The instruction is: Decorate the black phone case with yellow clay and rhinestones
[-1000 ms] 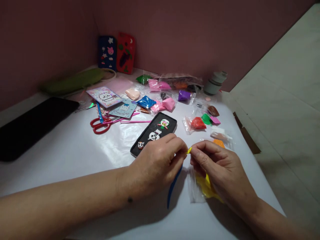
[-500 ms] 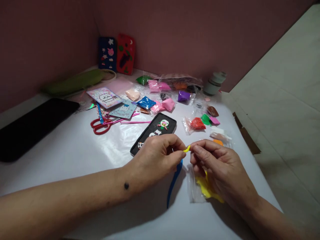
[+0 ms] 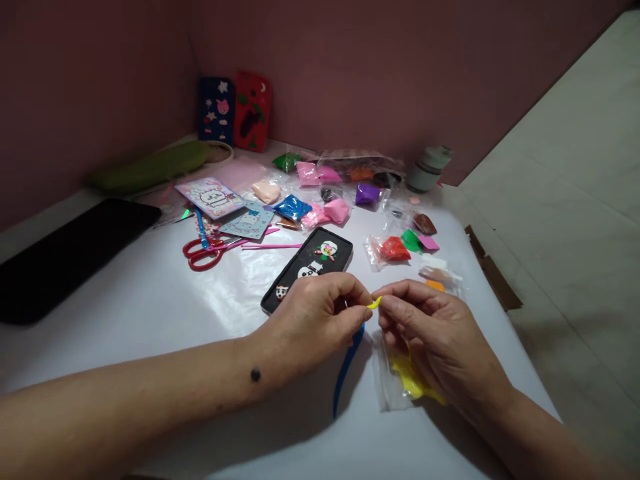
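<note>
Between my two hands is a small, curved yellow piece of clay [image 3: 375, 303]. My left hand [image 3: 327, 308] pinches one end between thumb and forefinger. At the other end, my right hand [image 3: 431, 327] has its thumb and fingertips closed on the tip. Beneath the right hand lies a clear bag with yellow clay [image 3: 411, 378], partly covered by the fingers. A slim blue tapered tool [image 3: 345, 377] shows below the left hand, its upper end hidden. Just behind the left hand, a black tray-like case [image 3: 295, 269] bears small decorations, including white-faced figures.
Several bags of coloured clay, among them a red one [image 3: 395, 249] and a blue one [image 3: 293, 207], lie across the back. Red-handled scissors [image 3: 203, 257] and picture cards [image 3: 210, 197] are at left, near a black flat object [image 3: 75, 257]. A bottle [image 3: 429, 170] stands at the back right.
The right thumb and fingertips have shifted slightly left and closed over the tip of the yellow clay. My left hand keeps its pinch, almost unmoved.
</note>
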{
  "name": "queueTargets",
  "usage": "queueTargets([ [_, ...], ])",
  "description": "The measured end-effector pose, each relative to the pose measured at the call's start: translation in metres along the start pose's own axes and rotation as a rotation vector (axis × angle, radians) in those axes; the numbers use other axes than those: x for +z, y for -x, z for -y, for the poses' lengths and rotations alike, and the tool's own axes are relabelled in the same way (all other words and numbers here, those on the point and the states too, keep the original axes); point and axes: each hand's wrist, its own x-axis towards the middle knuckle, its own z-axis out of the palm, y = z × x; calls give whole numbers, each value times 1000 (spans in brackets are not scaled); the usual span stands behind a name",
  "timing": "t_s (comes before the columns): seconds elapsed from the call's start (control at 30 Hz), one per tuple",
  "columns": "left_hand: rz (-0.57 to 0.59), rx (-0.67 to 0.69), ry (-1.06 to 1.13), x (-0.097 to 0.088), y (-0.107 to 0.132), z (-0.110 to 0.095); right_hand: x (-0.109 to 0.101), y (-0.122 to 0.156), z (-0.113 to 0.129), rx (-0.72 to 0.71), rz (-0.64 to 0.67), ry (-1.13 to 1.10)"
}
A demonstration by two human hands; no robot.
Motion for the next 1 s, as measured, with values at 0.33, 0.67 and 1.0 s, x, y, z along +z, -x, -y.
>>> queueTargets([
  [0.33,-77,-58,166,-14,-1,-24,-2,0,6,8,-10,-90],
  [0.67,-304,-60,236,-63,-2,-34,-7,-7,24,118,5,-158],
  [1.0,-286,-180,304,-81,-5,8,15,-15,40,339,-64,-308],
])
